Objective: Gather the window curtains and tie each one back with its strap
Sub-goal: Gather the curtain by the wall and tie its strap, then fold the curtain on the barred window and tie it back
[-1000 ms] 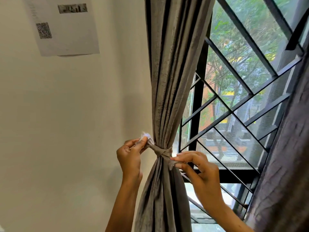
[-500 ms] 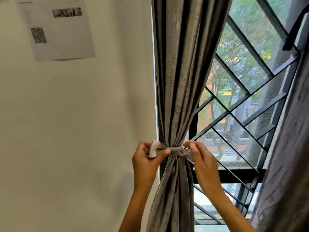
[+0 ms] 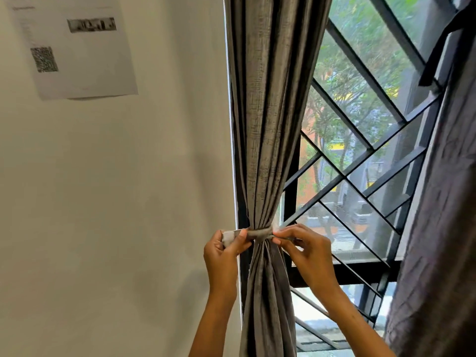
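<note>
Where the gathered grey curtain (image 3: 265, 124) narrows to its waist just below the middle of the frame, the strap (image 3: 260, 232) runs around it in a level band, its two ends reaching out into the fingers on either side. The left hand (image 3: 223, 249) pinches the pale left end between curled thumb and fingers, just left of the bundle. The right hand (image 3: 304, 247) pinches the right end between thumb and forefinger beside the window grille (image 3: 360, 161), its other fingers loosely bent.
</note>
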`<state>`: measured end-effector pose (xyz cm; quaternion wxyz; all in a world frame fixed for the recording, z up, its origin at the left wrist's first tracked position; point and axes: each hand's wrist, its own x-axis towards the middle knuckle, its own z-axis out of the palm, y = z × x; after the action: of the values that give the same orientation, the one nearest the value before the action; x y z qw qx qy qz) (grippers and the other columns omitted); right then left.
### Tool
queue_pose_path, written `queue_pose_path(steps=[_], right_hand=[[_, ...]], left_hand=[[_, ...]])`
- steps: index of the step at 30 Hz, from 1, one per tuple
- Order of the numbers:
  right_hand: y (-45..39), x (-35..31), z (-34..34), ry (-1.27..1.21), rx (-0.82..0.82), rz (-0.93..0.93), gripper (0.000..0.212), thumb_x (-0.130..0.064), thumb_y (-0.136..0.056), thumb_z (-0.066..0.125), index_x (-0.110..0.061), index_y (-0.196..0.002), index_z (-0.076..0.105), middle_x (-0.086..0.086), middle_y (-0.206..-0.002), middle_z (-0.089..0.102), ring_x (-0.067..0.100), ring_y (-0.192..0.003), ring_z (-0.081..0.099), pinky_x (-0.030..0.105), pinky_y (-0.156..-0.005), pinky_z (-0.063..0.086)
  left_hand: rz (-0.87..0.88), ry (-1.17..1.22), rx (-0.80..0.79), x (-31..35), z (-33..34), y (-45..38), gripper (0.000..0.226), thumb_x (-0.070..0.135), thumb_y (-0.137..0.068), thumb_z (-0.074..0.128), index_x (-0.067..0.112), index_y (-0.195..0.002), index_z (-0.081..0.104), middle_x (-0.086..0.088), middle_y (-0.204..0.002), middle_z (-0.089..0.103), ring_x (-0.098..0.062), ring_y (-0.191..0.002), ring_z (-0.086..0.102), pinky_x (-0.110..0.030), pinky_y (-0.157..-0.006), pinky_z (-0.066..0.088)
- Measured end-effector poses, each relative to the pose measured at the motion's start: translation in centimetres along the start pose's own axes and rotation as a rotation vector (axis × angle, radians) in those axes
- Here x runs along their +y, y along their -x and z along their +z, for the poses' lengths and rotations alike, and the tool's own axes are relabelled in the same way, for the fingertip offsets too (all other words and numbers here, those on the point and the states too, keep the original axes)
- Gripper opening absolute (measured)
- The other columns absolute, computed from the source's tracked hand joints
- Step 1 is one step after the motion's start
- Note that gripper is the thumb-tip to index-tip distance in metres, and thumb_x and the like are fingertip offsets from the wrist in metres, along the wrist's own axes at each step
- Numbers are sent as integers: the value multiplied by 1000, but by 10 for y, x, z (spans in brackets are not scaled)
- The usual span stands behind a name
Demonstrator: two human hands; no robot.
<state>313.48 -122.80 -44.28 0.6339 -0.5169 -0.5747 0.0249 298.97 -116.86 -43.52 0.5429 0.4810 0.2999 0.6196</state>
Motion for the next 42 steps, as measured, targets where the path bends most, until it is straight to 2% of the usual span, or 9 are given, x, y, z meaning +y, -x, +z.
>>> queue_pose_path(steps=[6,11,13,17,21,26,32,37,42], right_hand=[[1,10,-6,-21,39,69,6,-23,-76,77,-24,-80,73,1,-73,70,28,-71,66,52,-66,54],[5,8,-11,132,73,97,7,-16,-80,75,-20,-83,71,-5,-77,70,15,-75,67,44,-71,55],[8,5,-16,202,84,71,7,-16,-81,74,-20,-86,71,-8,-82,70,8,-80,66,36,-75,55],[11,-5,-35,255,153,83,8,-14,-84,71,-20,-88,72,-11,-89,71,4,-90,65,31,-80,55],[4,-19,-74,276,198,52,9,-10,-86,69,-18,-89,72,-5,-89,71,8,-86,67,32,-74,58],[-35,-49,-158,338,314,-73,9,-6,-84,69,-12,-88,73,-2,-82,70,-5,-77,64,8,-61,49],[-86,-95,-291,346,458,-265,7,-9,-85,66,-12,-87,72,-4,-79,71,0,-71,63,10,-62,45],[-141,-125,-410,285,580,-363,6,-10,-85,68,-14,-86,72,-7,-79,71,-3,-71,64,10,-67,47],[-213,-137,-475,261,585,-340,10,-11,-83,71,-21,-82,71,-4,-78,72,10,-77,68,35,-78,56]], left_hand=[[-65,48,-82,-1,2,0,4,3,-85,64,-1,-85,64,-10,-76,69,-20,-75,69,-22,-66,56],[202,-297,-120,2,2,3,19,15,-76,76,12,-72,57,-19,-72,60,-36,-65,58,-41,-64,56],[288,-343,-127,7,5,10,20,14,-76,77,21,-76,58,-6,-72,64,-21,-67,63,-30,-63,57],[494,-385,-48,17,13,22,25,11,-79,74,11,-100,61,8,-93,65,1,-89,62,-10,-78,50],[785,-425,-16,36,41,37,21,5,-87,65,6,-107,59,-5,-109,64,-12,-102,60,-11,-90,43],[1003,-415,-65,72,118,54,12,7,-92,56,3,-103,59,-6,-105,63,-19,-99,59,-23,-88,44],[969,-253,-135,118,241,71,15,23,-93,54,9,-96,58,-2,-91,65,-19,-88,63,-38,-80,51],[912,-192,-144,176,353,76,13,25,-93,58,12,-93,60,9,-85,61,-9,-86,58,-16,-71,46],[903,-317,-81,229,423,55,33,42,-86,63,11,-97,64,-1,-98,67,-20,-95,62,-30,-77,46]])
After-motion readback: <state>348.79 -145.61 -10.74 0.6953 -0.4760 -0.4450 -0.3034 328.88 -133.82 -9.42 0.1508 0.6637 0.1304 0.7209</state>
